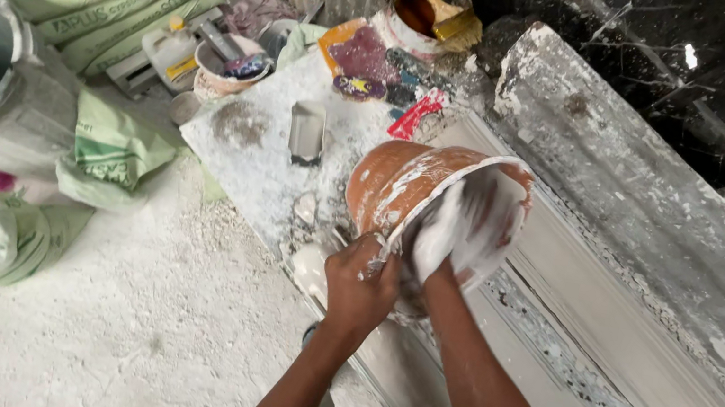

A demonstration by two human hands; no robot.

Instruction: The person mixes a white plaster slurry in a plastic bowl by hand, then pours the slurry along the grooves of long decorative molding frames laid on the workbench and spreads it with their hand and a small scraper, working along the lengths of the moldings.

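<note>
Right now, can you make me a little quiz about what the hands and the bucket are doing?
1. True or false: the orange bucket stands upright.
2. Which hand grips the bucket's rim? A left hand B right hand
3. Fill in: the right hand is ____ the bucket.

Key: 1 false, it is tipped on its side. 2 A. 3 inside, smeared with white paste.
</note>
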